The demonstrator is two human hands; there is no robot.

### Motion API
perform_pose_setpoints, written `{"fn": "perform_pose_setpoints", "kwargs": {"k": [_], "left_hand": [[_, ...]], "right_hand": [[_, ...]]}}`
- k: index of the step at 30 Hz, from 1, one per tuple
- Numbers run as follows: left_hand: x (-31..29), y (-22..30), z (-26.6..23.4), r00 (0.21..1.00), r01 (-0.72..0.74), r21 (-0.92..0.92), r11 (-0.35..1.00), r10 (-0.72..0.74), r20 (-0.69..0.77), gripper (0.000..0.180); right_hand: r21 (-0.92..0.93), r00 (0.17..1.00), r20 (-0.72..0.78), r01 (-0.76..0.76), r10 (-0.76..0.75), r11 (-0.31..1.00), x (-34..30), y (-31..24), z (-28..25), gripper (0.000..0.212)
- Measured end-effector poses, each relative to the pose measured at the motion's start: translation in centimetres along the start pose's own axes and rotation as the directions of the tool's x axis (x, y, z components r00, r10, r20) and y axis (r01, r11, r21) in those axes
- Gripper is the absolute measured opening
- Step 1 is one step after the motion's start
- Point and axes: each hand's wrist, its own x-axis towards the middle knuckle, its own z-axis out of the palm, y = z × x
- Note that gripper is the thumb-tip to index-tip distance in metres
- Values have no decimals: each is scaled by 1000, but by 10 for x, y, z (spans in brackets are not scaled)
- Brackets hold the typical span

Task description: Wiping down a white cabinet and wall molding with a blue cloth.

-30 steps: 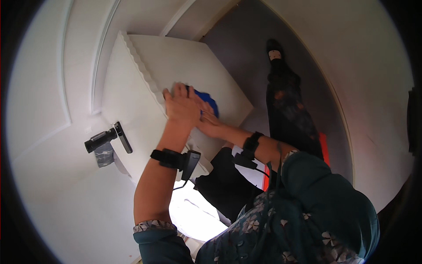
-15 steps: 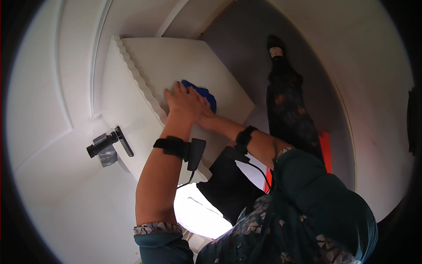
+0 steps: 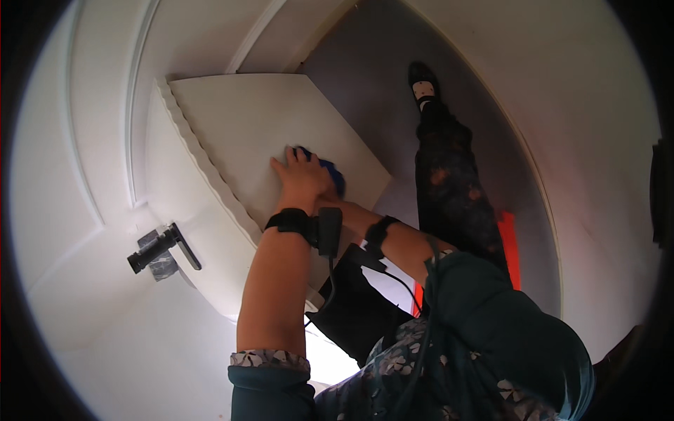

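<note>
Against a white surface with a wavy edge (image 3: 246, 133) lies a dark blue cloth (image 3: 334, 179), bunched up. My left hand (image 3: 302, 181) rests partly over the cloth's left side, fingers spread and stretched out. Close beside and beneath it, my right hand (image 3: 327, 199) is mostly covered by the left one, so its fingers are hidden. Each wrist wears a black strap with a dark box and cable; the left strap (image 3: 291, 222) is the plainer one to see.
A black cylinder on a clamp-like mount (image 3: 156, 251) stands off to the left by the white wall. On the grey floor (image 3: 372, 77) are a leg in dark trousers (image 3: 453, 182) and a black shoe (image 3: 423, 76). Something bright red (image 3: 510, 249) shows beside the leg.
Both hands have come slightly nearer and lower in view, along with the blue cloth. My left hand now covers more of the right. The whole view has shifted somewhat too.
</note>
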Motion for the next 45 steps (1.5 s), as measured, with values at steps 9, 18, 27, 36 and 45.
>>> {"fn": "perform_pose_setpoints", "kwargs": {"k": [9, 18, 27, 36, 45], "left_hand": [[15, -33, 45, 993, 1, 92, 996, -12, 117, 57], [73, -53, 77, 993, -85, 130, 988, 95, -71, 53], [88, -32, 59, 997, -80, 197, 977, 77, 21, 51], [143, -49, 49, 995, 23, 190, 982, -3, -103, 52], [154, -70, 52, 996, -16, 237, 971, 38, -85, 51]], "right_hand": [[396, 916, 196, -400, 349, 827, -24, 49, 11, 78], [200, 962, 231, -193, 145, 961, 28, 15, -11, 77], [382, 631, 346, -770, 694, 510, 12, 106, 14, 81], [280, 998, 33, -59, 52, 958, 116, 55, -3, 74], [334, 640, 337, -767, 690, 549, 123, 86, 8, 80]]}}
